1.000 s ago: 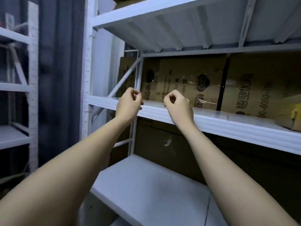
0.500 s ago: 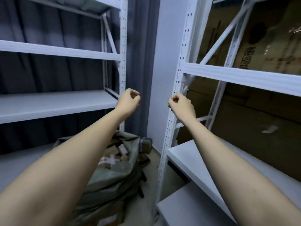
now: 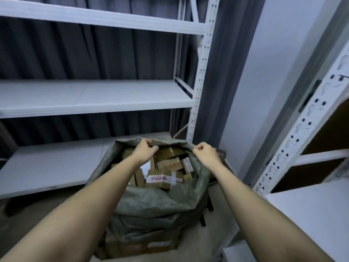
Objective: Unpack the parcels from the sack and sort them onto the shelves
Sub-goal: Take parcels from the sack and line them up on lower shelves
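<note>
A grey-green woven sack point(image 3: 151, 205) stands open on the floor between two white shelf racks. Inside it lie several brown cardboard parcels point(image 3: 170, 163), one with a white and red label point(image 3: 160, 179). My left hand point(image 3: 145, 150) is closed on the far rim of the sack's mouth. My right hand point(image 3: 204, 153) grips the rim further right. Both arms reach over the sack. The lower parcels are hidden by the sack's wall.
A white rack point(image 3: 94, 99) with bare shelves stands at the left, in front of a dark curtain point(image 3: 94, 59). A second white rack point(image 3: 309, 214) stands at the right, with brown cardboard behind its post. A black strap or stand point(image 3: 209, 203) sticks out beside the sack.
My view has swung from the right rack down to the sack. Both hands, held up as empty fists before, have come down and closed on the sack's rim.
</note>
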A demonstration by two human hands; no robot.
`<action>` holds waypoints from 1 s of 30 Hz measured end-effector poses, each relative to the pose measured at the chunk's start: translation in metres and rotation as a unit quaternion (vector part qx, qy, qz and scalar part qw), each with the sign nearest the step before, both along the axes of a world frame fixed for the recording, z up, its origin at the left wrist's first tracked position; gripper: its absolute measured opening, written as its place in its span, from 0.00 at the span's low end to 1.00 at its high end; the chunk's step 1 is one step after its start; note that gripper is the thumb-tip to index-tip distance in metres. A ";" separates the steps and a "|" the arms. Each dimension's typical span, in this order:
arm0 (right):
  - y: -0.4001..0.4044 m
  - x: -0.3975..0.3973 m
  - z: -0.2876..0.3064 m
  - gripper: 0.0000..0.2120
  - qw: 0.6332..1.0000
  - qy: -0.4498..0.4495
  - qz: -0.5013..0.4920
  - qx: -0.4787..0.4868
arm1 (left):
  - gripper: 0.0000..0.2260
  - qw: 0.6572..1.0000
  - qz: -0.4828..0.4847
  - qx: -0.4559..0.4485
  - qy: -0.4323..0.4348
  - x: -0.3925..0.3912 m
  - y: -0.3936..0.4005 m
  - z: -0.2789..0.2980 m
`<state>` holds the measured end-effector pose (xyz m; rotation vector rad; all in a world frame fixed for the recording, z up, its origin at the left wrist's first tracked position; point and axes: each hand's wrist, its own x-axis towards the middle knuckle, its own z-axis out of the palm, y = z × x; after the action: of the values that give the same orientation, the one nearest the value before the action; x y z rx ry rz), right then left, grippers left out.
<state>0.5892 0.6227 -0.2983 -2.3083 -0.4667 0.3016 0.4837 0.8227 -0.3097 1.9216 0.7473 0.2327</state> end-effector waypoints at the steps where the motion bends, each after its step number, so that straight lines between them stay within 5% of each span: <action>1: 0.009 0.010 -0.012 0.05 1.000 0.022 0.006 -0.009 | 0.22 1.000 -0.001 -0.003 0.025 0.007 0.007 -0.010; 9: 0.061 0.048 -0.092 0.15 0.977 0.203 0.013 -0.066 | 0.25 0.988 0.015 -0.068 0.138 0.038 0.046 -0.077; 19: 0.141 0.067 -0.159 0.02 0.886 0.441 -0.139 0.019 | 0.15 0.977 -0.032 -0.162 0.132 0.083 0.106 -0.144; 22: 0.164 0.068 -0.185 0.23 0.864 0.460 -0.202 0.021 | 0.10 0.970 -0.033 -0.197 0.138 0.098 0.122 -0.165; 24: 0.176 0.070 -0.205 0.25 0.848 0.473 -0.239 0.021 | 0.04 0.961 -0.022 -0.233 0.150 0.106 0.129 -0.179; 30: 0.204 0.094 -0.250 0.33 0.785 0.499 -0.358 0.077 | 0.11 0.943 -0.021 -0.276 0.183 0.130 0.138 -0.213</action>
<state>0.6828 0.8264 -0.5479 -1.6600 0.8652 0.9549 0.6140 0.9608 -0.5230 1.4483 0.9004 -0.3437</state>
